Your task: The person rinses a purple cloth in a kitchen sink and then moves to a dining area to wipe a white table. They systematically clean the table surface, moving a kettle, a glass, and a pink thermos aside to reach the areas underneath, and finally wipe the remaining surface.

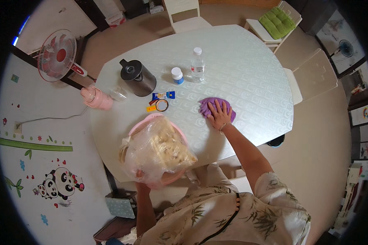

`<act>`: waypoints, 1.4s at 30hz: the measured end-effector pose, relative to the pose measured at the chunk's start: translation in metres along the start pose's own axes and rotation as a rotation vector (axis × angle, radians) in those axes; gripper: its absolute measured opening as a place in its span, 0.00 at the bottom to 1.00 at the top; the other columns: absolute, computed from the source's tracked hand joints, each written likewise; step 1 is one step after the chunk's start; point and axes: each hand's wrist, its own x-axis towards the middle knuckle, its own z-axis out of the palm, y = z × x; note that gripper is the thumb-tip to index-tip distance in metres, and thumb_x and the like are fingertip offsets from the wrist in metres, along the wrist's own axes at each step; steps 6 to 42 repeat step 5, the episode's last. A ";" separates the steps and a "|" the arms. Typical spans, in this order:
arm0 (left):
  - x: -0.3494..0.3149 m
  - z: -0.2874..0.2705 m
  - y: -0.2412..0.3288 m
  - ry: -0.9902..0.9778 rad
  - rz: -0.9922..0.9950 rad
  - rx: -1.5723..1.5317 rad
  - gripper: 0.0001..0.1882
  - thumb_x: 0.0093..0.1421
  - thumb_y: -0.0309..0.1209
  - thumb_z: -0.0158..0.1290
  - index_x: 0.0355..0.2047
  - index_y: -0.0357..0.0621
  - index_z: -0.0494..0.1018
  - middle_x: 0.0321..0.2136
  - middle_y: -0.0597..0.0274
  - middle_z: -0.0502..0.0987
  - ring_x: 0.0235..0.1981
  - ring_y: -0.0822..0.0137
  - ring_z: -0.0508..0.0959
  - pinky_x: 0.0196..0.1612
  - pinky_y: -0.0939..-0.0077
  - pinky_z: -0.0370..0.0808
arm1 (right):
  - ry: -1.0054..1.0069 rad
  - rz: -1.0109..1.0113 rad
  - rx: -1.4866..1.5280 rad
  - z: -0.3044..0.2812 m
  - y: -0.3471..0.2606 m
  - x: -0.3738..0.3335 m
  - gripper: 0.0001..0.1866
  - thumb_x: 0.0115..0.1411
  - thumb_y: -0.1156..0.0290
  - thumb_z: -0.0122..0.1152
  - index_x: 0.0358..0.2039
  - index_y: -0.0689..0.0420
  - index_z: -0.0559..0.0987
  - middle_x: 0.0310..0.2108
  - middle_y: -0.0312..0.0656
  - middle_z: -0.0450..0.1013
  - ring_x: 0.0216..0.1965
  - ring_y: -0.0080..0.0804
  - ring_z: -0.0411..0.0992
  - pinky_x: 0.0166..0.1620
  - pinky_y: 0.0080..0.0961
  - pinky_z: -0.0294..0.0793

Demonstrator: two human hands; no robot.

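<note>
On the right part of the table my right hand (221, 117) lies on a crumpled purple cloth (212, 103), its fingers spread over it. A pink basin (140, 123) sits at the near left edge of the table. In it is a clear plastic bag (159, 149) bulging with pale yellowish contents that I cannot make out. My left hand (140, 175) grips the near side of the basin, partly hidden by the loose plastic of the bag.
Beyond the basin lie a tape roll (162, 105) and small blue packets (163, 96). A dark jug (138, 77), white-capped bottle (177, 76), water bottle (198, 65) and pink flask (96, 98) stand farther back. A fan (60, 55) is at the left, with chairs (270, 26) around.
</note>
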 end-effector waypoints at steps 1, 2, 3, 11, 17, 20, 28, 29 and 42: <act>0.002 -0.004 -0.003 -0.007 -0.002 -0.027 0.28 0.61 0.44 0.48 0.57 0.43 0.61 0.52 0.58 0.68 0.53 0.58 0.68 0.56 0.60 0.66 | -0.022 -0.015 -0.002 -0.003 -0.007 0.019 0.32 0.62 0.43 0.38 0.66 0.32 0.51 0.70 0.38 0.39 0.68 0.53 0.35 0.62 0.65 0.29; 0.004 -0.010 -0.004 -0.003 -0.014 -0.053 0.28 0.61 0.45 0.47 0.57 0.44 0.62 0.52 0.58 0.68 0.53 0.58 0.68 0.56 0.60 0.66 | -0.045 -0.028 -0.007 -0.006 -0.015 0.035 0.33 0.62 0.43 0.38 0.66 0.32 0.50 0.70 0.38 0.38 0.69 0.53 0.34 0.62 0.65 0.28; 0.006 -0.016 -0.005 0.001 -0.026 -0.079 0.28 0.61 0.46 0.47 0.57 0.44 0.62 0.52 0.58 0.68 0.53 0.58 0.68 0.56 0.61 0.66 | -0.068 -0.040 0.007 -0.008 -0.024 0.051 0.33 0.62 0.42 0.38 0.66 0.32 0.50 0.70 0.38 0.38 0.69 0.52 0.34 0.63 0.65 0.27; 0.003 -0.025 -0.009 0.022 -0.047 -0.102 0.28 0.61 0.46 0.46 0.57 0.45 0.62 0.52 0.58 0.68 0.53 0.58 0.69 0.56 0.61 0.66 | -0.127 -0.065 0.027 -0.008 -0.045 0.074 0.34 0.61 0.40 0.38 0.67 0.31 0.49 0.70 0.39 0.37 0.69 0.52 0.32 0.63 0.64 0.25; 0.003 -0.025 -0.009 0.022 -0.047 -0.102 0.28 0.61 0.46 0.46 0.57 0.45 0.62 0.52 0.58 0.68 0.53 0.58 0.69 0.56 0.61 0.66 | -0.127 -0.065 0.027 -0.008 -0.045 0.074 0.34 0.61 0.40 0.38 0.67 0.31 0.49 0.70 0.39 0.37 0.69 0.52 0.32 0.63 0.64 0.25; 0.003 -0.025 -0.009 0.022 -0.047 -0.102 0.28 0.61 0.46 0.46 0.57 0.45 0.62 0.52 0.58 0.68 0.53 0.58 0.69 0.56 0.61 0.66 | -0.127 -0.065 0.027 -0.008 -0.045 0.074 0.34 0.61 0.40 0.38 0.67 0.31 0.49 0.70 0.39 0.37 0.69 0.52 0.32 0.63 0.64 0.25; 0.003 -0.025 -0.009 0.022 -0.047 -0.102 0.28 0.61 0.46 0.46 0.57 0.45 0.62 0.52 0.58 0.68 0.53 0.58 0.69 0.56 0.61 0.66 | -0.127 -0.065 0.027 -0.008 -0.045 0.074 0.34 0.61 0.40 0.38 0.67 0.31 0.49 0.70 0.39 0.37 0.69 0.52 0.32 0.63 0.64 0.25; 0.003 -0.025 -0.009 0.022 -0.047 -0.102 0.28 0.61 0.46 0.46 0.57 0.45 0.62 0.52 0.58 0.68 0.53 0.58 0.69 0.56 0.61 0.66 | -0.127 -0.065 0.027 -0.008 -0.045 0.074 0.34 0.61 0.40 0.38 0.67 0.31 0.49 0.70 0.39 0.37 0.69 0.52 0.32 0.63 0.64 0.25; 0.003 -0.025 -0.009 0.022 -0.047 -0.102 0.28 0.61 0.46 0.46 0.57 0.45 0.62 0.52 0.58 0.68 0.53 0.58 0.69 0.56 0.61 0.66 | -0.127 -0.065 0.027 -0.008 -0.045 0.074 0.34 0.61 0.40 0.38 0.67 0.31 0.49 0.70 0.39 0.37 0.69 0.52 0.32 0.63 0.64 0.25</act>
